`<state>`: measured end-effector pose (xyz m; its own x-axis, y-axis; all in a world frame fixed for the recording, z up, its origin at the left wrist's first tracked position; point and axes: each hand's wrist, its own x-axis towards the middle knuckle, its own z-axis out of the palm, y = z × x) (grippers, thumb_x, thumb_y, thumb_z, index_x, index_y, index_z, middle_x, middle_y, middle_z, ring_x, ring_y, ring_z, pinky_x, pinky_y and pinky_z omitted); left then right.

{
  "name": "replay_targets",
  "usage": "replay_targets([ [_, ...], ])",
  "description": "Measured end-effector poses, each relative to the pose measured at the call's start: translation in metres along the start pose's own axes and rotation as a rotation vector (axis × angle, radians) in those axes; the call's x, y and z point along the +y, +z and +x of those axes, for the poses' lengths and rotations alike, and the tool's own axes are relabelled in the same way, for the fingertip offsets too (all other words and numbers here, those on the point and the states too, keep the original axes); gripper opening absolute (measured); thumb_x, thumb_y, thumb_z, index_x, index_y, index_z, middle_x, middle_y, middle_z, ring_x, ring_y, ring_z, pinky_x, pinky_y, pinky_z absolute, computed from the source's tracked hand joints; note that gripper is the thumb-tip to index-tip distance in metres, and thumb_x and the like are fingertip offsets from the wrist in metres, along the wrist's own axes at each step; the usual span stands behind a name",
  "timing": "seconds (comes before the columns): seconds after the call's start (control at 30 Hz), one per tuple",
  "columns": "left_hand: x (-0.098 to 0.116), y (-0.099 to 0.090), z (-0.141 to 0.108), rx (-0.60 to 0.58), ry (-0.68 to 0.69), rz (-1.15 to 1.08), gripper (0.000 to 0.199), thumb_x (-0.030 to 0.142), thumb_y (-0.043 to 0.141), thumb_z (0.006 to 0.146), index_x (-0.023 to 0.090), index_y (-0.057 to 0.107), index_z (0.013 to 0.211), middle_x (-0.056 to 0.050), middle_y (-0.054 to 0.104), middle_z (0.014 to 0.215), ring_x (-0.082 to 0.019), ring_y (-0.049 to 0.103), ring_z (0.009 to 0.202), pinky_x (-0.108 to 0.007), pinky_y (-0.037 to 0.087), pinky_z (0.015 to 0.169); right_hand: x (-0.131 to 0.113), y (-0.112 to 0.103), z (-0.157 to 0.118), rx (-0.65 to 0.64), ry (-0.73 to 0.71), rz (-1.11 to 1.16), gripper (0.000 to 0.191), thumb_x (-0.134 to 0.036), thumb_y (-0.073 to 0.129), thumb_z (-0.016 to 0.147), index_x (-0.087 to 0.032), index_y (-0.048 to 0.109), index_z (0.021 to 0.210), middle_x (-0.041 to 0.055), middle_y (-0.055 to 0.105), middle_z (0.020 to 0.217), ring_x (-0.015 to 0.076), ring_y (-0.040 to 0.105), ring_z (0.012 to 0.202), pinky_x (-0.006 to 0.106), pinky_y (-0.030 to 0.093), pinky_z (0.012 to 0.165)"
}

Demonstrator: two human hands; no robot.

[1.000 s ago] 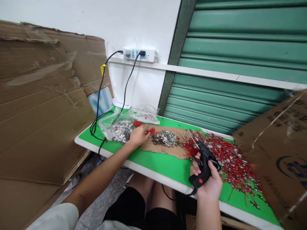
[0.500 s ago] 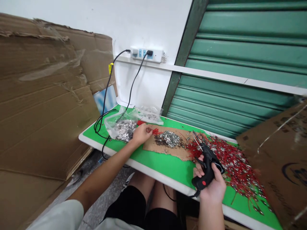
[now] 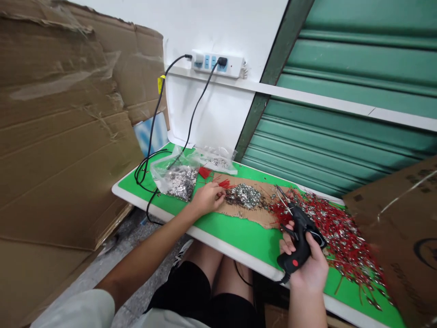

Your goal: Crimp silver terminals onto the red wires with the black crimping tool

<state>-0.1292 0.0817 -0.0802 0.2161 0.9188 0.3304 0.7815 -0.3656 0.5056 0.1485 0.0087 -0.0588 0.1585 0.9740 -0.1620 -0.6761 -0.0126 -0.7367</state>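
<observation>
My right hand (image 3: 307,259) is wrapped around a black soldering gun (image 3: 298,241), its thin metal tip pointing up and away over the cardboard. Beside a small bundle of red wires (image 3: 225,184), my left hand (image 3: 210,198) is closed in a pinch at the left part of the cardboard strip (image 3: 247,217). Whatever its fingertips hold is too small to make out. Just right of that hand lies a heap of small shiny silver pieces (image 3: 248,196). A large pile of red wires with silver ends (image 3: 341,232) spreads beyond the soldering gun.
Clear bags of small metal pieces (image 3: 182,182) stand at the left on the green tabletop (image 3: 239,232). Black cables (image 3: 157,109) run up to a wall power strip (image 3: 234,66). Cardboard boxes (image 3: 68,136) wall in the left, and another carton (image 3: 403,218) stands at the right.
My left hand has drawn back from the red wire bundle toward the near edge of the cardboard. My right hand keeps the soldering gun in much the same place; the view has shifted slightly.
</observation>
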Motion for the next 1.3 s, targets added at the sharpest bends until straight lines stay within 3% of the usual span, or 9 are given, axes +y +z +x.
replay_targets([
  [0.5,-0.005,-0.001,-0.003,0.000,0.008,-0.068,0.018,0.026,0.055,0.086,0.020,0.070,0.092,-0.006,0.066,0.092,-0.018,0.060,0.092,-0.029,0.049,0.083,0.013,0.024,0.009,-0.053,0.270,-0.443,0.040,-0.034,0.083,0.059,-0.013,0.073,0.091,0.0090,0.071,0.080,0.0088,0.044,0.038,0.022,0.037,0.029],
  [0.73,-0.007,0.002,-0.005,0.056,-0.048,-0.091,0.014,0.028,0.059,0.083,0.021,0.070,0.086,-0.004,0.067,0.085,-0.016,0.060,0.087,-0.028,0.048,0.081,0.014,0.027,0.012,-0.042,0.314,-0.517,0.045,-0.037,0.085,0.055,-0.012,0.073,0.090,0.0063,0.066,0.069,0.0088,0.043,0.037,0.022,0.037,0.028],
  [0.93,-0.007,0.002,-0.004,0.046,-0.057,-0.096,0.013,0.030,0.061,0.082,0.020,0.069,0.079,-0.003,0.066,0.081,-0.016,0.059,0.083,-0.027,0.047,0.079,0.014,0.027,0.012,-0.028,0.350,-0.558,0.046,-0.042,0.087,0.051,-0.013,0.073,0.084,-0.0004,0.052,0.051,0.0097,0.042,0.038,0.021,0.036,0.030],
  [1.3,-0.005,0.000,-0.004,0.072,-0.057,-0.100,0.012,0.027,0.060,0.079,0.019,0.069,0.079,-0.001,0.065,0.077,-0.014,0.059,0.078,-0.025,0.047,0.076,0.015,0.031,0.007,-0.016,0.343,-0.551,0.045,-0.040,0.086,0.052,-0.013,0.073,0.086,0.0035,0.062,0.064,0.0084,0.042,0.038,0.021,0.034,0.030],
])
